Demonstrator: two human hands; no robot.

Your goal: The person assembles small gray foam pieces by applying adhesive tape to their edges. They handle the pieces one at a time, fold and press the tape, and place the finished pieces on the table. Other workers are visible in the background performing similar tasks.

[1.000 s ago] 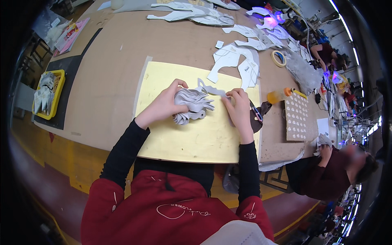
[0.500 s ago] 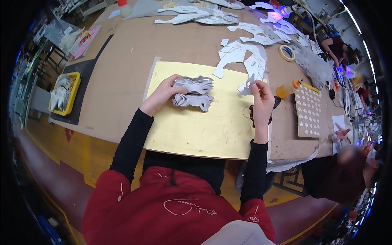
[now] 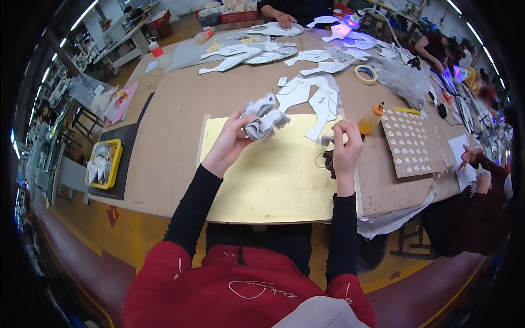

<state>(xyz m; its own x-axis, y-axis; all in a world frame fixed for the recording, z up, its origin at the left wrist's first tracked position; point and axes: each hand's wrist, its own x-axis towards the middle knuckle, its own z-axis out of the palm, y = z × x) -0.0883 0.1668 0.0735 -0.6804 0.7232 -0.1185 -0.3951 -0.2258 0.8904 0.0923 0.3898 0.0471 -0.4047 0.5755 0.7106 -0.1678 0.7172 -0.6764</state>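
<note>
My left hand (image 3: 231, 141) grips a bunched stack of grey, wavy-edged cut pieces (image 3: 264, 117), raised over the yellow sheet (image 3: 257, 180). To the right, my right hand (image 3: 348, 143) is closed, its fingertips pressed together; what they hold, if anything, is hidden. Beside its fingers shows a small grey piece (image 3: 327, 140), and I cannot tell whether it is in the hand or lying on the sheet. A thin ring like a rubber band (image 3: 317, 162) and a dark item (image 3: 330, 167), partly covered, are just left of my right wrist.
White curved pattern pieces (image 3: 293, 93) spread across the far table. On the right are a tape roll (image 3: 365, 75), an orange-capped bottle (image 3: 371, 120) and a board with rows of white pieces (image 3: 407, 145). A yellow tray (image 3: 117, 174) stands left. Co-workers sit right and far.
The grey stack has come up off the yellow sheet in my left hand and is tilted. My right hand has lowered slightly, and its fingers have curled in. The view has tipped up.
</note>
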